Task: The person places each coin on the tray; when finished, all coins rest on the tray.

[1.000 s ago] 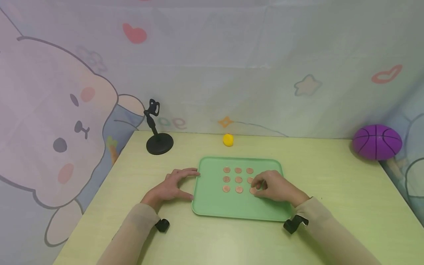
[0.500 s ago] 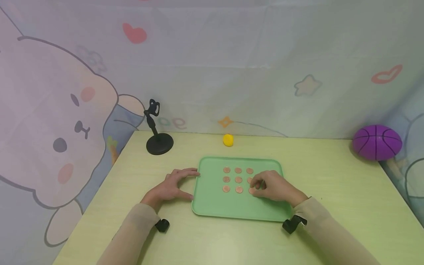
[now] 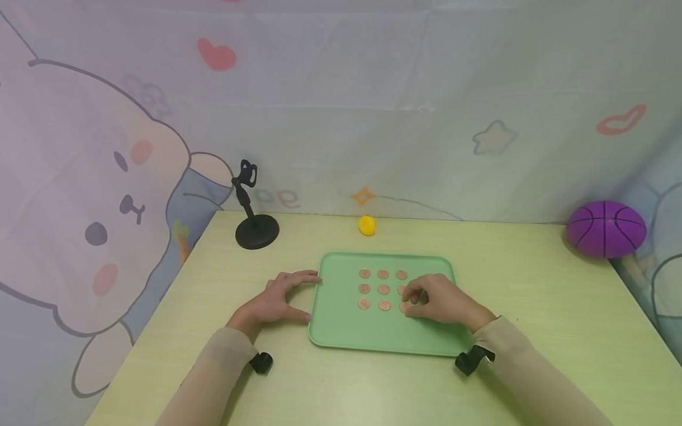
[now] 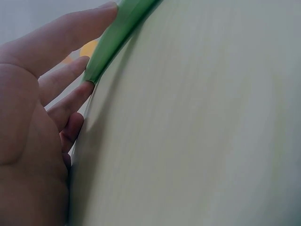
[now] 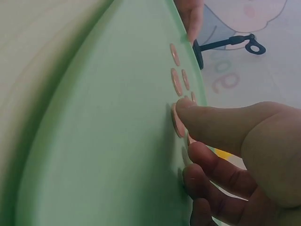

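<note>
On a green tray (image 3: 346, 331), several copper-coloured coins (image 3: 383, 289) lie flat in three rows of three. My right hand (image 3: 437, 299) is over the tray's right part, thumb and index finger pinching the front-right coin (image 3: 403, 307) at its edges. In the right wrist view the thumb tip overlaps the top of that coin (image 5: 177, 123), which is down at the tray surface; the other fingers are bent beside it. My left hand (image 3: 274, 299) rests at the tray's left edge, fingers and thumb spread, tips touching the rim (image 4: 110, 42). The hand partly hides the middle-right coin.
A black stand (image 3: 257, 231) with a round base is at the back left. Behind the tray sits a small yellow object (image 3: 367, 225), and a purple ball (image 3: 606, 229) is at the far right. A printed cloth (image 3: 341, 118) hangs behind the table.
My right hand has shifted very slightly left, and the front-right coin has slid left with it, closer to its row. The left hand and tray have stayed put.
</note>
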Demonstrator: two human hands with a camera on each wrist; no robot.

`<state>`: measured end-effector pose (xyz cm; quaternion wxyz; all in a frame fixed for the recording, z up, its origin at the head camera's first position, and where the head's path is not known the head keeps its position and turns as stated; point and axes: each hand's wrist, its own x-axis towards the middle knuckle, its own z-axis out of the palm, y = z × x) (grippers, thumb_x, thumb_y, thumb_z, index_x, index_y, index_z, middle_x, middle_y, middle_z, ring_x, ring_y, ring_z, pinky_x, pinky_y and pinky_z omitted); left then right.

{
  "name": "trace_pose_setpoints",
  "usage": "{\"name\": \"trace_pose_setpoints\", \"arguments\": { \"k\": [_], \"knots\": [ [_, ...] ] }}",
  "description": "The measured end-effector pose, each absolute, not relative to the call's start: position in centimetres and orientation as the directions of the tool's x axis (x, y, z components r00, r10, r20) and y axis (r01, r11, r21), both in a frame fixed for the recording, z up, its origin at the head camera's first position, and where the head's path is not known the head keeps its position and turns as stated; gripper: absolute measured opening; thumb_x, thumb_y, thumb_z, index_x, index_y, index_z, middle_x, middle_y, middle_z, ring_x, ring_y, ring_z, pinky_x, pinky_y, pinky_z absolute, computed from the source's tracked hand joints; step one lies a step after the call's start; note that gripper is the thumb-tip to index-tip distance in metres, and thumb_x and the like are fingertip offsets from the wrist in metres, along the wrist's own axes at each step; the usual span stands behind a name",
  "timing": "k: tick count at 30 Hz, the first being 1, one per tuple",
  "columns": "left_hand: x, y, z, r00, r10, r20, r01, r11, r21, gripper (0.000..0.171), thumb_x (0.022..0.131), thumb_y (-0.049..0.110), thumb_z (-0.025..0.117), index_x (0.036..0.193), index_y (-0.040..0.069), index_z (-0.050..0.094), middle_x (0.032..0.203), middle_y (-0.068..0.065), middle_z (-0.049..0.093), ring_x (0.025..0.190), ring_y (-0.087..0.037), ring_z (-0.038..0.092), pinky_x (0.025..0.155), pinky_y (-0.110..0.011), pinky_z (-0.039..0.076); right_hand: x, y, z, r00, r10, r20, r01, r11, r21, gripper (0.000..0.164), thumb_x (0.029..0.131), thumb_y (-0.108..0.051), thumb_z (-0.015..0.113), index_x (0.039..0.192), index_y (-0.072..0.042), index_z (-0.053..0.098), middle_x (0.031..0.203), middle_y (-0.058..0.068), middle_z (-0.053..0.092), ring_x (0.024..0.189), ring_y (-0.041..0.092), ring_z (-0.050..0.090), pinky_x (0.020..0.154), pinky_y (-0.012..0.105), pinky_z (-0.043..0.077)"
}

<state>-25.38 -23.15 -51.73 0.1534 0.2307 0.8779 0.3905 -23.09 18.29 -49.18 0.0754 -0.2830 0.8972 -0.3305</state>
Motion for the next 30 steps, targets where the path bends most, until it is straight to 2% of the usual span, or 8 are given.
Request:
{"name": "trace_pose_setpoints", "arguments": {
  "k": [5, 9, 13, 24, 30],
  "knots": [
    [-25.5, -23.1, -51.7, -0.848, 0.52, -0.1, 0.276, 0.595, 0.755, 0.08, 0.075, 0.034, 0.095, 0.147, 0.035, 0.06, 0.167, 0.008, 0.039, 0.139, -0.027, 0.033, 0.108, -0.056, 0.023, -23.3, 19.6, -48.8, -0.847, -0.53, 0.04, -0.421, 0.623, -0.659, 0.019, 0.091, -0.024, 0.085, 0.105, -0.013, 0.079, 0.089, -0.008, 0.068, 0.074, 0.01, 0.062, 0.071, 0.028, 0.053],
    [-25.5, -23.0, -51.7, -0.848, 0.519, -0.105, 0.271, 0.596, 0.755, 0.079, 0.075, 0.034, 0.095, 0.146, 0.036, 0.06, 0.167, 0.009, 0.038, 0.14, -0.027, 0.033, 0.109, -0.056, 0.022, -23.3, 21.4, -48.5, -0.856, -0.514, 0.056, -0.424, 0.636, -0.645, 0.017, 0.093, -0.019, 0.081, 0.108, -0.012, 0.078, 0.09, -0.008, 0.068, 0.078, 0.009, 0.063, 0.07, 0.028, 0.054],
    [-25.4, -23.0, -51.6, -0.849, 0.517, -0.104, 0.272, 0.598, 0.754, 0.079, 0.076, 0.035, 0.095, 0.146, 0.036, 0.06, 0.167, 0.008, 0.039, 0.14, -0.028, 0.033, 0.108, -0.057, 0.024, -23.2, 23.0, -48.1, -0.853, -0.516, 0.072, -0.436, 0.632, -0.641, 0.019, 0.095, -0.02, 0.08, 0.111, -0.011, 0.077, 0.091, -0.009, 0.068, 0.08, 0.008, 0.063, 0.07, 0.028, 0.054],
    [-25.5, -23.1, -51.6, -0.847, 0.522, -0.102, 0.278, 0.597, 0.753, 0.079, 0.076, 0.035, 0.095, 0.147, 0.035, 0.06, 0.168, 0.008, 0.038, 0.139, -0.027, 0.033, 0.109, -0.057, 0.023, -22.3, 27.1, -47.9, -0.852, -0.513, 0.099, -0.45, 0.624, -0.639, 0.017, 0.095, -0.019, 0.08, 0.11, -0.012, 0.077, 0.091, -0.009, 0.067, 0.079, 0.006, 0.064, 0.072, 0.028, 0.055],
    [-25.5, -23.2, -51.7, -0.845, 0.527, -0.093, 0.286, 0.592, 0.753, 0.079, 0.076, 0.034, 0.095, 0.147, 0.035, 0.06, 0.167, 0.007, 0.04, 0.139, -0.027, 0.034, 0.108, -0.057, 0.022, -21.5, 29.5, -47.8, -0.852, -0.522, 0.037, -0.42, 0.64, -0.644, 0.017, 0.098, -0.021, 0.077, 0.112, -0.012, 0.076, 0.092, -0.008, 0.067, 0.08, 0.006, 0.064, 0.073, 0.028, 0.056]
  ]
}}
